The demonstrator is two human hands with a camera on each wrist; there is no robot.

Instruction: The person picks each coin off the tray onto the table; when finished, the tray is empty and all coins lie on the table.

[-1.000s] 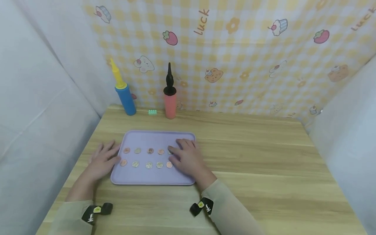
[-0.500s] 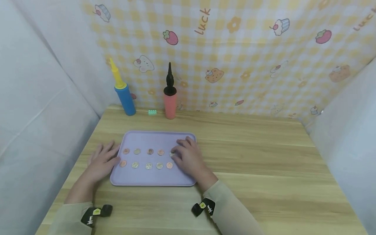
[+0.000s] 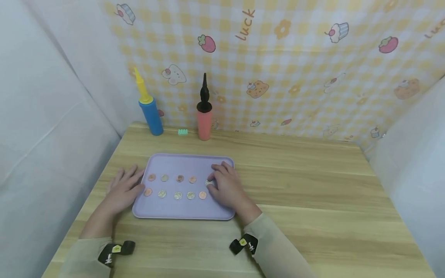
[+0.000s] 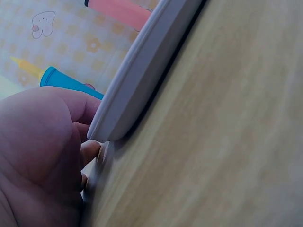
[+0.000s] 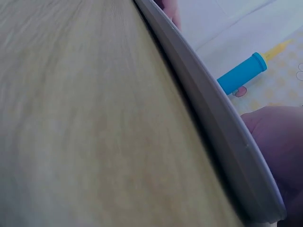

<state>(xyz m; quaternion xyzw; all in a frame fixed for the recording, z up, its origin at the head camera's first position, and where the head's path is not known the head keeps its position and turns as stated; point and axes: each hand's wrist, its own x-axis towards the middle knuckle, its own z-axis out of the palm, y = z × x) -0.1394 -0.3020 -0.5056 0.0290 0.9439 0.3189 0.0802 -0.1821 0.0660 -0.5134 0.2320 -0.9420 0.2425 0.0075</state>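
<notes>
A lilac tray point(image 3: 163, 210) bears two rows of coins, some copper and some silver. At the right end of the far row, the thumb and forefinger of my right hand point(image 3: 227, 187) pinch a silver coin point(image 3: 208, 183), which is partly covered. A copper coin point(image 3: 202, 195) lies just nearer, in the front row. My left hand point(image 3: 121, 193) rests at the tray's left edge, its fingers spread and thumb against the rim; the left wrist view shows its palm point(image 4: 35, 137) beside the tray wall point(image 4: 125, 101). The tray wall point(image 5: 213, 118) hides the right fingertips in the right wrist view.
Behind the tray stand a blue and yellow hand pump point(image 3: 151, 116) and a pink and black one point(image 3: 204, 123). Between them lies a small green toy brick point(image 3: 182, 132). A checked cloth point(image 3: 271, 69) hangs behind the wooden table point(image 3: 313, 185).
My right hand has slid the silver coin a little to the right, away from its row. My left hand stays at the tray's edge. The head view has shifted slightly.
</notes>
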